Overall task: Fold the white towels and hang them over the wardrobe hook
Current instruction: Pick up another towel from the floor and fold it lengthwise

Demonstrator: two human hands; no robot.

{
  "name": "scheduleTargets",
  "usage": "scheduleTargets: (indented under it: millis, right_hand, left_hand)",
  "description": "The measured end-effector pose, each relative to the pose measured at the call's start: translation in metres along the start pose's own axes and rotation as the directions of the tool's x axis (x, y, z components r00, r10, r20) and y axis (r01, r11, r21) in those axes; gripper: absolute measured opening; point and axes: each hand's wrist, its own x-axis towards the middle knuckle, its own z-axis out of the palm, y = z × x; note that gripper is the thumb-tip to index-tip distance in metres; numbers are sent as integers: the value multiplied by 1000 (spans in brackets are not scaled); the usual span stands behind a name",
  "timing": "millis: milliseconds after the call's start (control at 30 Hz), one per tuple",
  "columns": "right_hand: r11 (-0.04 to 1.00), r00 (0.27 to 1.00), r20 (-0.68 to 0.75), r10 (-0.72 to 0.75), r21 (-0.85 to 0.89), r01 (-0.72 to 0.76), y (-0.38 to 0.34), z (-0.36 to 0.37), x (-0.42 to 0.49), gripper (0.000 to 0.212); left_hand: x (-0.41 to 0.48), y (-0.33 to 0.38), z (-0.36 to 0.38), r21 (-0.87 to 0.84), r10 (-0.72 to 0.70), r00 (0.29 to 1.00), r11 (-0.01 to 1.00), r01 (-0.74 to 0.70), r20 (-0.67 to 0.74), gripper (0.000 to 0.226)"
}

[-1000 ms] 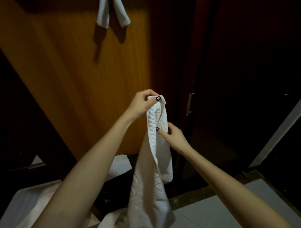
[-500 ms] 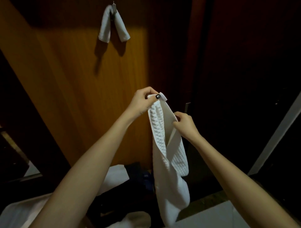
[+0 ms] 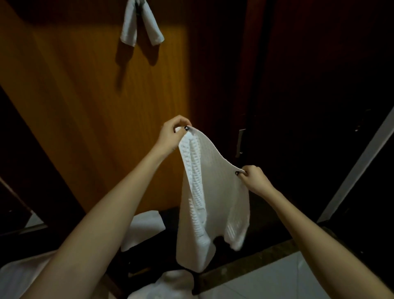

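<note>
Landmark: lit orange-brown wooden wardrobe door.

- Nothing box-like here, the only carrier is the small grey hook at the door's top edge. One folded white waffle towel is draped over it, two ends hanging down against the door and throwing a shadow on it.
- Second white waffle-weave towel is held in the air in front of the door's lower right edge, off the hook and well below it. It is spread along its top edge and folded lengthways, with loose layers hanging.
- Left hand: arm stretched up in front of the door, thumb and fingers pinching the towel's upper left corner. Dark nail visible.
- Right hand: lower, off the door's right side, fingers curled and pinching the towel's other top corner. The edge between the hands sags slightly.
- Right of the door: dark panels and a small metal handle; details lost in shadow.
- Below the door: crumpled white cloth, partly behind the left forearm. More white fabric is cut off at the bottom of the frame; can't tell what it is.
- Dark stone strip and pale tiled floor lie below and right of the door.
- The hook is mostly cropped by the top of the frame, so its shape is unclear.
</note>
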Motion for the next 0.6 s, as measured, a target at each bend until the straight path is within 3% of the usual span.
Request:
scheduleTargets:
  millis: [33, 67, 167, 267, 433, 500, 600]
  right_hand:
    - [999, 999, 14, -32, 32, 32, -6, -4, 0, 6]
    - [995, 997, 27, -66, 77, 64, -12, -7, 0, 11]
    - [917, 993, 57, -107, 391, 76, -31, -14, 1, 39]
    - [747, 996, 89, -5, 662, -56, -54, -15, 0, 34]
    - [567, 983, 106, 153, 805, -175, -78, -16, -2, 29]
    - [515, 981, 129, 145, 837, -186, -86, -16, -4, 26]
    - [474, 988, 142, 64, 867, -156, -100, -16, -7, 29]
  left_hand:
    - [-5, -6, -2, 14, -16, 1000, 1000, 16, 10, 22]
    - [-10, -12, -3, 20, -40, 999, 999, 39, 31, 26]
    - [-29, -19, -3, 6, -107, 988, 994, 107, 107, 34]
    - [-46, -21, -3, -4, -181, 967, 983, 185, 181, 40]
    - [-69, -15, 0, 159, -235, 906, 969, 190, 353, 20]
    - [-77, -15, 10, 286, -254, 886, 947, 146, 388, 44]
    - [-85, -15, 32, 365, -289, 902, 917, 164, 320, 72]
